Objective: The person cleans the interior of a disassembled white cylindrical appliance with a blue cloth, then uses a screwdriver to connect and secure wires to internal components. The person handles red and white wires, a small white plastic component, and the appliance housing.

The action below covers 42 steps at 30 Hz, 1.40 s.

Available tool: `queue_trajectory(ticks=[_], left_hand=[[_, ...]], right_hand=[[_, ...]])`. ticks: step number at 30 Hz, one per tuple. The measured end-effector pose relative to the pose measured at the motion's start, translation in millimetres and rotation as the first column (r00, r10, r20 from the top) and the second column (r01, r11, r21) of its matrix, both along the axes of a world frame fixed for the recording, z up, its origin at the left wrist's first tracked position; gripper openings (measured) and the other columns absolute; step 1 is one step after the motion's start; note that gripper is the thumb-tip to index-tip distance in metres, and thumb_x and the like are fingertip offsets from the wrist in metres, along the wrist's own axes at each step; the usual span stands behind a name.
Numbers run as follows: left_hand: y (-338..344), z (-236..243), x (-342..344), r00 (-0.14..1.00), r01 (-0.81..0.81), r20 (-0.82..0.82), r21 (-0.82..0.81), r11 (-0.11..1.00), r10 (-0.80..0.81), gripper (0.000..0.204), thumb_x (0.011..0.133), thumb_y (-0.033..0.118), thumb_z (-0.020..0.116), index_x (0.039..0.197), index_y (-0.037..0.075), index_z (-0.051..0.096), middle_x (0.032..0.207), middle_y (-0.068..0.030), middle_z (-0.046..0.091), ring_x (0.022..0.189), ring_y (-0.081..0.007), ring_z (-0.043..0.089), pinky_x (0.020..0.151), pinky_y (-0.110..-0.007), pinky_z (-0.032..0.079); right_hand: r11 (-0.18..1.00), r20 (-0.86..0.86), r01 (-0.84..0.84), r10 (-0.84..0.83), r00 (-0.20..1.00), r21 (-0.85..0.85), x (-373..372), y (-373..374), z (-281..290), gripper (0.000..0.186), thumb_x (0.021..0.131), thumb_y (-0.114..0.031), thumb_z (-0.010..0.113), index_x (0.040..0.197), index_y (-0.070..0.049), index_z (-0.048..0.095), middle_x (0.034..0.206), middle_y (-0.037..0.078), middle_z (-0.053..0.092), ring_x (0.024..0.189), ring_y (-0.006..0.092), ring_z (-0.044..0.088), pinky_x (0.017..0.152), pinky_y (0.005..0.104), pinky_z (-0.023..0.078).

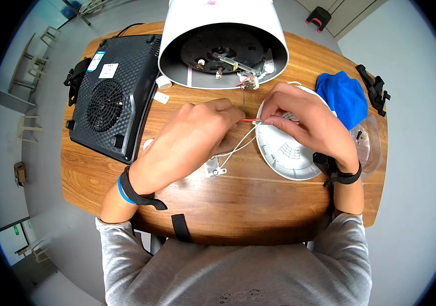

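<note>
My left hand (200,127) and my right hand (307,115) meet over the middle of the table, both closed in a pinch. Between them runs a short red wire (248,120), its left part in my left fingers and its other end at my right fingertips, where white wires (238,147) join it. These white wires lead down to a small metal part (215,167) on the table. Just beyond my hands lies a white appliance housing (177,46), its open end facing me, with a black inner plate (223,48). A round white plastic cover (292,158) sits under my right hand.
On the left rests a black induction cooker (133,86), underside up with its fan grille showing. A blue cloth (343,99), a clear plastic bag (373,145) and a black strap (373,89) lie at right. A black strap end (180,227) is at the near edge.
</note>
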<state>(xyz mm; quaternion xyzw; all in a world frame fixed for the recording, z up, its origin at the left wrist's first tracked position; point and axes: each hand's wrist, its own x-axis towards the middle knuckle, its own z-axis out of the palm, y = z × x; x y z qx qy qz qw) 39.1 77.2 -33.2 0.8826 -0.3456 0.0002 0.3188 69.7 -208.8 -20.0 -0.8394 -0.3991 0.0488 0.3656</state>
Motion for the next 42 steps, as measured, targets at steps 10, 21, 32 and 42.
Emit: queue_trajectory(ticks=[10, 21, 32, 42], left_hand=[[0, -1, 0, 1.0, 0.015, 0.019, -0.044, 0.999, -0.014, 0.035, 0.102, -0.003, 0.075, 0.137, 0.0, 0.078, 0.109, -0.0206, 0.078, 0.095, -0.0407, 0.078, 0.085, -0.048, 0.062], [-3, 2, -3, 0.999, 0.024, -0.038, -0.074, 0.997, -0.027, 0.039, 0.104, -0.003, 0.074, 0.142, 0.003, 0.077, 0.11, -0.0208, 0.077, 0.094, -0.0401, 0.078, 0.083, -0.048, 0.062], [-3, 10, -4, 0.994, 0.031, -0.1, -0.063, 0.998, -0.037, 0.043, 0.101, -0.006, 0.074, 0.142, 0.006, 0.078, 0.109, -0.0184, 0.077, 0.094, -0.0392, 0.078, 0.084, -0.047, 0.061], [-3, 9, -6, 0.995, 0.064, -0.07, -0.06, 0.996, -0.068, 0.052, 0.092, -0.014, 0.073, 0.138, 0.008, 0.084, 0.106, -0.0125, 0.072, 0.088, -0.0302, 0.075, 0.079, -0.044, 0.06]], right_hand=[[0.994, -0.128, 0.092, -0.099, 0.987, -0.061, -4, 0, 8, 0.011, 0.099, 0.002, 0.085, 0.107, 0.002, 0.078, 0.1, 0.006, 0.073, 0.092, 0.0176, 0.073, 0.082, 0.0312, 0.06], [0.989, -0.198, 0.148, -0.14, 0.97, 0.026, -6, 1, 6, 0.012, 0.104, 0.007, 0.08, 0.114, 0.004, 0.074, 0.114, 0.008, 0.076, 0.102, 0.0154, 0.075, 0.095, 0.0318, 0.065], [0.993, -0.171, 0.118, -0.121, 0.978, -0.028, -6, -3, 10, 0.008, 0.099, 0.009, 0.081, 0.105, 0.004, 0.077, 0.112, 0.01, 0.079, 0.102, 0.0171, 0.077, 0.089, 0.0302, 0.064], [0.986, -0.216, 0.151, -0.132, 0.967, 0.075, -9, 1, 3, 0.012, 0.098, -0.005, 0.088, 0.106, -0.001, 0.082, 0.08, 0.008, 0.073, 0.074, 0.0228, 0.069, 0.072, 0.0362, 0.056]])
